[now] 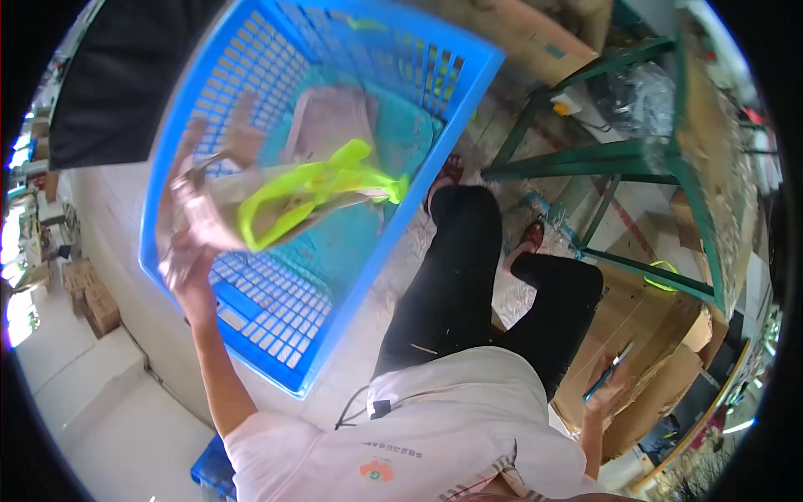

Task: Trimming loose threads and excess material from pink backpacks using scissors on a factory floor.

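My left hand [187, 258] reaches over the left side of a blue plastic crate [314, 347] with slotted walls. Its fingers grip the edge of a pale beige, sheet-like bundle [224, 207], blurred by motion. Across the bundle runs a neon yellow-green strip [280, 219] of soft material with a knot-like bunch at one end. Inside the crate, a flat pinkish-beige piece [330, 125] lies on the turquoise crate bottom [401, 113]. Out to the right, my right hand [604, 395] is closed round a slim blue tool [609, 372] with a dark tip; its exact kind is unclear.
A green metal-framed bench [585, 159] stands to the right, with a clear plastic bag [644, 96] beside its frame. Flattened cardboard [644, 335] lies below it, near a yellow-green loop [662, 274]. Cardboard boxes [94, 297] are at the left, a black panel [117, 84] behind.
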Tool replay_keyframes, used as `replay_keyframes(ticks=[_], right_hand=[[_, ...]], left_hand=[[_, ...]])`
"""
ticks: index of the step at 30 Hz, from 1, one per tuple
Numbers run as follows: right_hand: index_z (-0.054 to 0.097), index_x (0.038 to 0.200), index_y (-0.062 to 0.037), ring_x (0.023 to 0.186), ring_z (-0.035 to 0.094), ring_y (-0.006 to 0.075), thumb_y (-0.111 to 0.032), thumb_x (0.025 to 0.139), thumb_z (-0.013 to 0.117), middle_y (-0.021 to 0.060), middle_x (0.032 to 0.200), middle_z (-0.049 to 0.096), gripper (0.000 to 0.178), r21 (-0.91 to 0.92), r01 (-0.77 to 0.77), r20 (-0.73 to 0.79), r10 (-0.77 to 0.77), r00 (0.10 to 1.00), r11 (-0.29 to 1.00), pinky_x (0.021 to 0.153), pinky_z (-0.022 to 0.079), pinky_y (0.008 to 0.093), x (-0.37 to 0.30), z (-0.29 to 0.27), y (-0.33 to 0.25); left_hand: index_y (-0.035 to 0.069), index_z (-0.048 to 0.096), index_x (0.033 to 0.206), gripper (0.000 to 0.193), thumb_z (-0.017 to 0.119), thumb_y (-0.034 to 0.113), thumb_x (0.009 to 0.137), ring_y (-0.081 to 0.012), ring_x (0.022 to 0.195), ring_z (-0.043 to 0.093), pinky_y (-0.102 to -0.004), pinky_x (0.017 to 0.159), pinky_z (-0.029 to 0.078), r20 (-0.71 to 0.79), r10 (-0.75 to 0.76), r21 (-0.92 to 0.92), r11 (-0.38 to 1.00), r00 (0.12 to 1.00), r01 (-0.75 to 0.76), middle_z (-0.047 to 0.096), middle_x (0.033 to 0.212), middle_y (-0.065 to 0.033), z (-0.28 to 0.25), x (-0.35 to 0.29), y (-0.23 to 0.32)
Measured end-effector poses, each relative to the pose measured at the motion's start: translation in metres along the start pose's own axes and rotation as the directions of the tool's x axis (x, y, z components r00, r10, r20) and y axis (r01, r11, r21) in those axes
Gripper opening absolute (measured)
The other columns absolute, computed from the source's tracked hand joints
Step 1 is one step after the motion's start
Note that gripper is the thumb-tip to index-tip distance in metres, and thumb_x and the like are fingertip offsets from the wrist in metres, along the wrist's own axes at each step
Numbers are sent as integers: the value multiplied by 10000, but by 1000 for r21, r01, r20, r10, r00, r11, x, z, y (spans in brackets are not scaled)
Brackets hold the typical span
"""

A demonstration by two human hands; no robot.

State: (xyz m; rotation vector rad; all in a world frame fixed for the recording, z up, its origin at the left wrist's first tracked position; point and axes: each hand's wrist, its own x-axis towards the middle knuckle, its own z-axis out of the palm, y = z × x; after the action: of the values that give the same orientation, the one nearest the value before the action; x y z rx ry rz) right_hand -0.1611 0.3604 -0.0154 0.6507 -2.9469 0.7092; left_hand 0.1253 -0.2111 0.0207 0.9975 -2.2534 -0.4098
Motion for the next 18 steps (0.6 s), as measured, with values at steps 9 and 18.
replay_keyframes(ticks=[9,18], right_hand=[[502,1110,-32,686,566,123,-12,750,597,71,757,584,374,431,210,-294,-84,952,877,626,460,246,77,26,-83],[472,1166,-79,736,538,96,77,682,649,30,850,547,539,800,202,-204,-59,977,565,650,470,223,97,4,-141]], left_hand=[[21,522,937,168,544,123,806,-165,763,531,-313,636,457,-498,25,-231,960,867,-160,546,889,-87,-52,47,38],[61,538,913,154,618,62,781,-123,804,558,-280,718,484,-103,-101,-945,321,990,-65,579,908,-27,-17,90,167]])
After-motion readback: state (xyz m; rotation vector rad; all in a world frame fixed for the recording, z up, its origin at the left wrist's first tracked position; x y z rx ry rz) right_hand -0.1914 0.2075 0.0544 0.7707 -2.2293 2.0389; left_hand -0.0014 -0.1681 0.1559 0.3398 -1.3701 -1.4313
